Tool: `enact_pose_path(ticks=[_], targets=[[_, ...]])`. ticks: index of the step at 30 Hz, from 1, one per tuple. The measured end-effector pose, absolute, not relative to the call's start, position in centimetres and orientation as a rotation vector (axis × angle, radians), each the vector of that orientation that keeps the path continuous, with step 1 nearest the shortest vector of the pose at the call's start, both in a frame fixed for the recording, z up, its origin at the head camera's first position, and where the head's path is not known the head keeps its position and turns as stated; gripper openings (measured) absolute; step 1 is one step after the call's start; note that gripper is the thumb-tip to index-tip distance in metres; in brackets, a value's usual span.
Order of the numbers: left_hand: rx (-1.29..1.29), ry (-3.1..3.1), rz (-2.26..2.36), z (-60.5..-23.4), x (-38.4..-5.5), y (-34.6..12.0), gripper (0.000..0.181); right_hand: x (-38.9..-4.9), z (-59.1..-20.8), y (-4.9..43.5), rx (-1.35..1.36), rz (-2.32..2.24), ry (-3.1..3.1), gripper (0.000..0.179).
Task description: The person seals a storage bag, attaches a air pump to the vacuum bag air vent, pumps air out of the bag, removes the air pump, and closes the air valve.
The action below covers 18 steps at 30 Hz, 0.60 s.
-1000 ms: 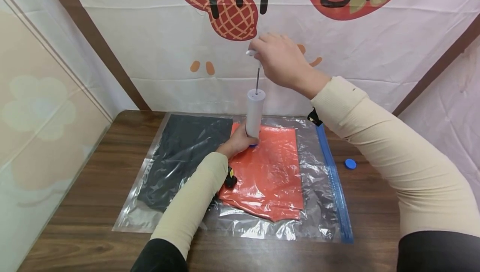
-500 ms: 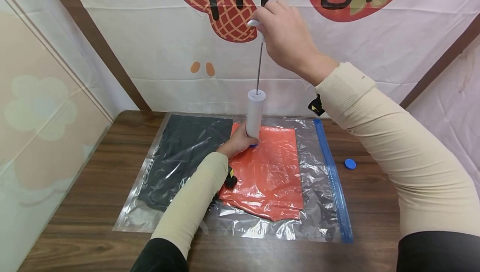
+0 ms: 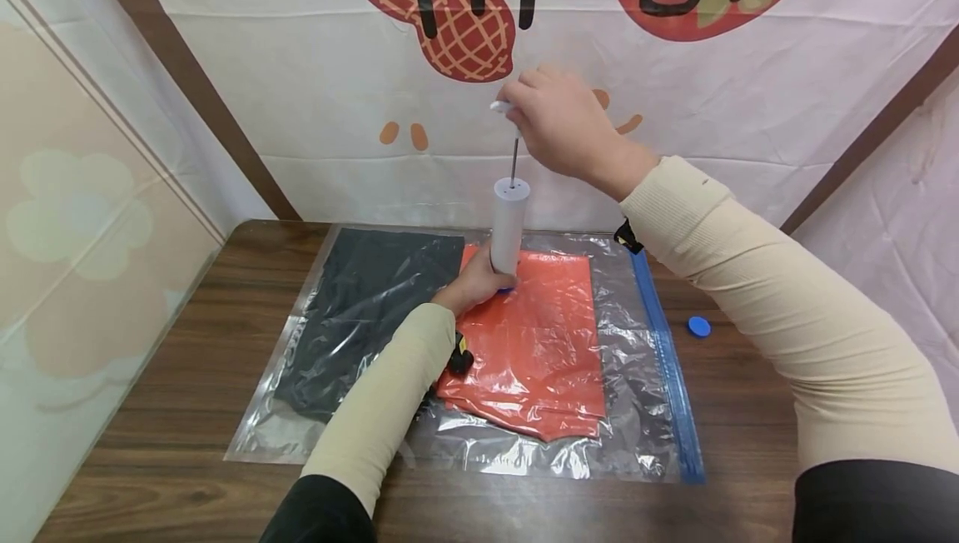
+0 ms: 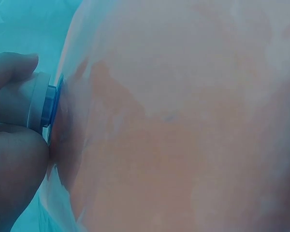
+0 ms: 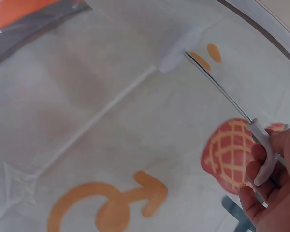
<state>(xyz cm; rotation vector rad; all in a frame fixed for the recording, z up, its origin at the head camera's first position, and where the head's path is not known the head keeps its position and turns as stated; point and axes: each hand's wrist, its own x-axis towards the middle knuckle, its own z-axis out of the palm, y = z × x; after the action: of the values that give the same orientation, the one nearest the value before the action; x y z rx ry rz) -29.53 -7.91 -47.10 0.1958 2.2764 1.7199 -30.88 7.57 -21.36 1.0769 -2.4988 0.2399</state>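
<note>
A white hand pump (image 3: pixel 509 222) stands upright on a clear vacuum storage bag (image 3: pixel 633 376). My left hand (image 3: pixel 477 281) grips the pump's lower barrel; in the left wrist view its base meets a blue valve (image 4: pixel 50 106) on the plastic. My right hand (image 3: pixel 562 122) holds the pump's white handle (image 5: pixel 266 154) above the barrel, with part of the thin metal rod (image 5: pixel 220 89) drawn out. Inside the bag lie a folded red-orange garment (image 3: pixel 539 343), under the pump, and a dark folded cloth (image 3: pixel 382 301) to its left. A blue zip edge (image 3: pixel 670 376) runs along the bag's right side.
A small round blue cap (image 3: pixel 699 326) lies on the brown wooden table (image 3: pixel 150 410), right of the bag. Behind the table hangs a white printed curtain (image 3: pixel 315 85), close beyond the pump. Another pale curtain (image 3: pixel 97 235) stands at the left.
My right hand rose with the handle, drawing the rod farther out, then came back down to about its earlier height. The left hand, pump barrel and bag stayed in place.
</note>
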Motion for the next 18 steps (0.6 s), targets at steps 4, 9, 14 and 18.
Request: enact_pose_path(ticks=[4,9,14,18], targets=[[0.202,2.277,1.726,-47.2,-29.6,-7.9,0.084,-30.9,-23.1,7.6,1.141,0.218,-2.533,0.024],[0.195,2.266,1.734,-47.1,-29.6,-7.9,0.082,-30.7,-25.2,7.6,1.183,0.185,-2.562,0.023],[0.189,2.255,1.748,-47.2,-29.6,-7.8,0.081,-30.6,-26.5,7.5,1.188,0.137,-2.564,0.022],[0.191,2.255,1.746,-47.3,-29.6,-7.8,0.081,-30.5,-26.8,7.6,1.167,0.128,-2.584,0.022]])
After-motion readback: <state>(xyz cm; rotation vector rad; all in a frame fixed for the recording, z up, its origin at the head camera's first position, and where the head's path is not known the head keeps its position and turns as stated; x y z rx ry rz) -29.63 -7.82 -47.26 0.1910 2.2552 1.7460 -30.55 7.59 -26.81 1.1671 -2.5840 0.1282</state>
